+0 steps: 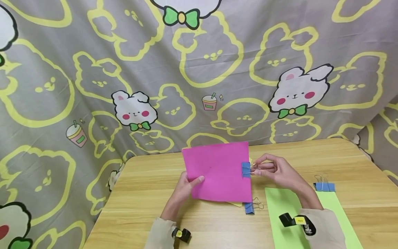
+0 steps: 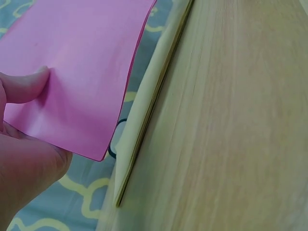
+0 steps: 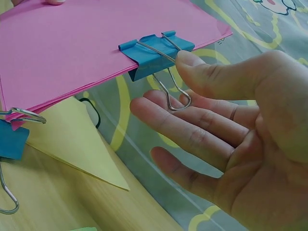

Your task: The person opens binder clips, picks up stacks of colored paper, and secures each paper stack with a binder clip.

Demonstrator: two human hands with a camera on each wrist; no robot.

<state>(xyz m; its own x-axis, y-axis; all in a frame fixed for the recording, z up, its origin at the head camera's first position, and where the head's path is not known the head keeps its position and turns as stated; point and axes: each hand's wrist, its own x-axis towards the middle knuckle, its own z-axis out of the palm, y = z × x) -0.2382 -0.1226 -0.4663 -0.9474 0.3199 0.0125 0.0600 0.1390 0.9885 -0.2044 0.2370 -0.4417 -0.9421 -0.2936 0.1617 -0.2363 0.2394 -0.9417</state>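
Observation:
A stack of pink paper is tilted up above the table, its lower left side held by my left hand. The left thumb lies on the front sheet, the fingers behind it hidden. A blue binder clip bites the stack's right edge. My right hand holds this clip by its wire handles, thumb on the upper one and fingers under the lower one. Yellow paper lies below the pink stack, mostly covered. A second blue binder clip shows just under the stack's lower right corner.
Light green paper lies on the wooden table beneath my right forearm, with another blue binder clip at its top edge. A grey patterned curtain hangs along the table's far side.

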